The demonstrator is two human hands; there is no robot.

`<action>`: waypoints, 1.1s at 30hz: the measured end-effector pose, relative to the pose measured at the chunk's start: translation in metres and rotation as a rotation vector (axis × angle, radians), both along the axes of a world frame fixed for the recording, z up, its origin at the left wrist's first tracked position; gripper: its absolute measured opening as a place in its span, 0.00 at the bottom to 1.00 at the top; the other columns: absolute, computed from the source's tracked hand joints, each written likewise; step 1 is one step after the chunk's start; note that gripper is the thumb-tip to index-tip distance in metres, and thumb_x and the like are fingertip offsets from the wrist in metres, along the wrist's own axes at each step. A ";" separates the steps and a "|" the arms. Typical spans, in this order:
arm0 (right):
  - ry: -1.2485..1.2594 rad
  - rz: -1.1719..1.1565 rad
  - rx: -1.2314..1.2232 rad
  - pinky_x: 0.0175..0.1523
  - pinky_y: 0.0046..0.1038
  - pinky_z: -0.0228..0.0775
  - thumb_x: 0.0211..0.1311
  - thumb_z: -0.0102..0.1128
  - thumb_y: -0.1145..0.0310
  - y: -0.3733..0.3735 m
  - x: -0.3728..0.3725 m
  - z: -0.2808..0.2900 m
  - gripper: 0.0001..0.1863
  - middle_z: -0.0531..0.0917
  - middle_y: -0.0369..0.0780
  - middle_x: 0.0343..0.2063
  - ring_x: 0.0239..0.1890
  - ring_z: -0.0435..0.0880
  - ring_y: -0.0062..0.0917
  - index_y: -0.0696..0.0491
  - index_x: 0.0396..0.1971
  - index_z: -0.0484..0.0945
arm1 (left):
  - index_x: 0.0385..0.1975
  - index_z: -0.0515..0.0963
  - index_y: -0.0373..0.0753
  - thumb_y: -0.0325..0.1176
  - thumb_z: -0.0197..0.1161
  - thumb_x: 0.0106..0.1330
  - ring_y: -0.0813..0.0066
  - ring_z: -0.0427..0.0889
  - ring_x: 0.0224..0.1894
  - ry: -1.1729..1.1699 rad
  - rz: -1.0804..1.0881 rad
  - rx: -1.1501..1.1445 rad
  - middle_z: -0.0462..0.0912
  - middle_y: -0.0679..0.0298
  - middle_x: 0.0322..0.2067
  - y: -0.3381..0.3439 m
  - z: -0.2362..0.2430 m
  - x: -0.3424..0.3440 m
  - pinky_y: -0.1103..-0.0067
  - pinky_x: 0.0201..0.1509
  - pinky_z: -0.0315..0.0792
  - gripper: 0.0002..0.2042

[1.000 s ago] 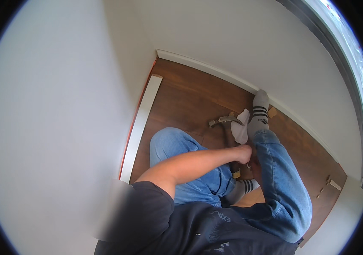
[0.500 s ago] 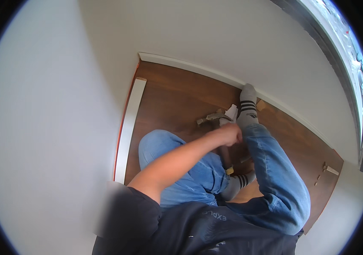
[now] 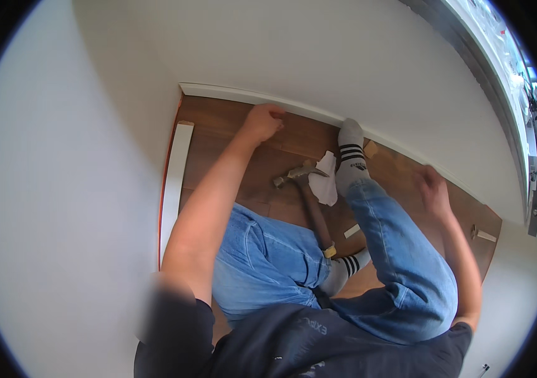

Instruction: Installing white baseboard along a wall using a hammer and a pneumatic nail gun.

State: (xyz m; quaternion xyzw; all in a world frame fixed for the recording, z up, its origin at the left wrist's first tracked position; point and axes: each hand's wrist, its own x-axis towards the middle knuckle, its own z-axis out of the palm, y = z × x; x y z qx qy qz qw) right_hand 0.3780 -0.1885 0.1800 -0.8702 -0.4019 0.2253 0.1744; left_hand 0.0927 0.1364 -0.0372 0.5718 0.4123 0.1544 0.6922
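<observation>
Likely baseboard work; next, firm contact.
Upper-centre left hand half-open, seemingly empty; right hand blurred, grip unclear.

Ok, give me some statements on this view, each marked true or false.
1. The claw hammer lies on the wood floor. True.
2. The left hand grips the claw hammer. False: the left hand is beside the far white baseboard.
3. A white trim board lies along the left-hand wall. True.
4. The right hand holds the white scrap. False: the white scrap lies beside the hammer's head, away from the right hand.
</observation>
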 end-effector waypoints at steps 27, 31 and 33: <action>0.280 0.473 -0.629 0.51 0.42 0.79 0.61 0.63 0.56 0.095 -0.155 -0.159 0.30 0.85 0.58 0.41 0.44 0.87 0.48 0.68 0.52 0.73 | 0.39 0.81 0.38 0.42 0.65 0.73 0.80 0.83 0.37 0.101 -0.147 -0.286 0.85 0.67 0.36 0.008 -0.013 0.020 0.80 0.40 0.79 0.13; 0.732 0.053 -0.636 0.50 0.42 0.79 0.60 0.63 0.61 0.112 -0.163 -0.119 0.27 0.86 0.57 0.40 0.44 0.87 0.48 0.67 0.51 0.72 | 0.39 0.83 0.39 0.44 0.65 0.72 0.84 0.81 0.34 0.127 -0.166 -0.188 0.85 0.69 0.34 0.014 -0.013 0.017 0.83 0.38 0.76 0.13; 0.678 0.265 -0.729 0.50 0.42 0.78 0.60 0.63 0.63 0.133 -0.164 -0.073 0.26 0.85 0.58 0.37 0.42 0.86 0.50 0.68 0.50 0.70 | 0.41 0.83 0.39 0.43 0.64 0.72 0.83 0.81 0.35 0.100 -0.171 -0.220 0.85 0.69 0.35 0.019 -0.017 0.012 0.83 0.39 0.76 0.12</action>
